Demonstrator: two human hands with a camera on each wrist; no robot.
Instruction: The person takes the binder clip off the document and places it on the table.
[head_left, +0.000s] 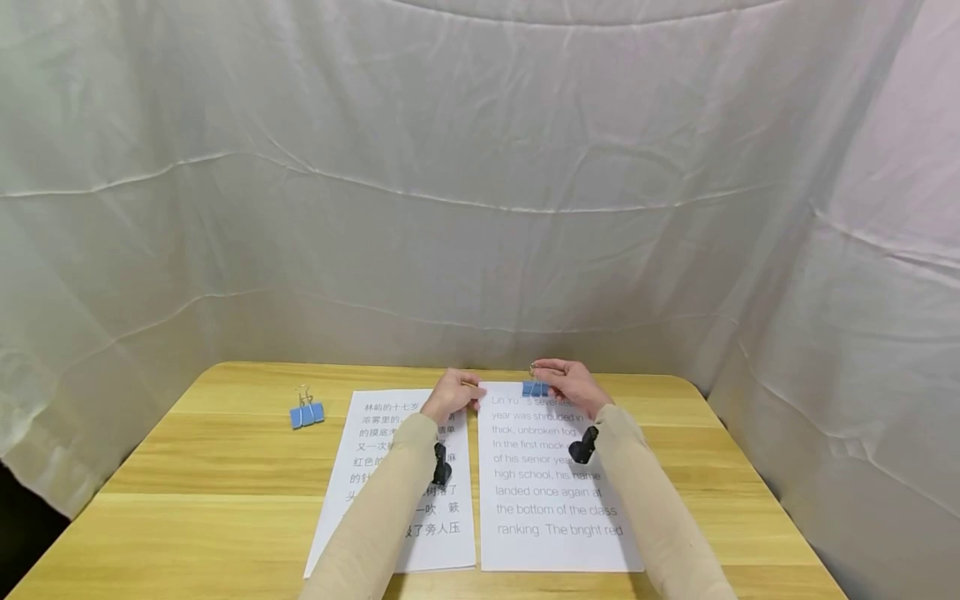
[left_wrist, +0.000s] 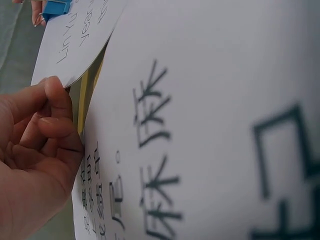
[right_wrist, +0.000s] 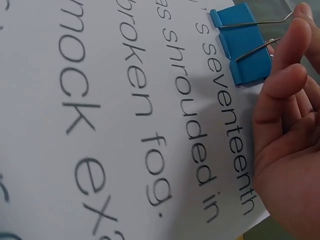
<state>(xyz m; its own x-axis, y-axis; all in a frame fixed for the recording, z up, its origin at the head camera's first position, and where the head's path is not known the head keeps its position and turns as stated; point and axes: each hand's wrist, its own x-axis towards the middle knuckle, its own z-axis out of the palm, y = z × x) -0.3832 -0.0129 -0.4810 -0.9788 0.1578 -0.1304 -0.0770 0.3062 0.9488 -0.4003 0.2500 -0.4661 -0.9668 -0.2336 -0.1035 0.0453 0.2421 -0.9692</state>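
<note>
Two printed sheets lie side by side on a wooden table (head_left: 225, 467). The right one, the English sheet (head_left: 555, 500) (right_wrist: 100, 125), has a blue binder clip (head_left: 536, 389) (right_wrist: 245, 45) on its top edge. My right hand (head_left: 572, 385) (right_wrist: 285, 125) pinches that clip's wire handles with its fingertips. With curled fingers and thumb, my left hand (head_left: 452, 396) (left_wrist: 35, 145) pinches the English sheet's (left_wrist: 75, 35) top left corner, which is lifted slightly. The Chinese sheet (head_left: 367, 433) (left_wrist: 210, 125) lies flat under my left forearm. The clip (left_wrist: 56, 7) also shows at the top of the left wrist view.
A second blue binder clip (head_left: 307, 414) stands on the bare table left of the Chinese sheet. A white cloth backdrop (head_left: 480, 208) closes in the table at the back and both sides. Bare wood shows left and right of the sheets.
</note>
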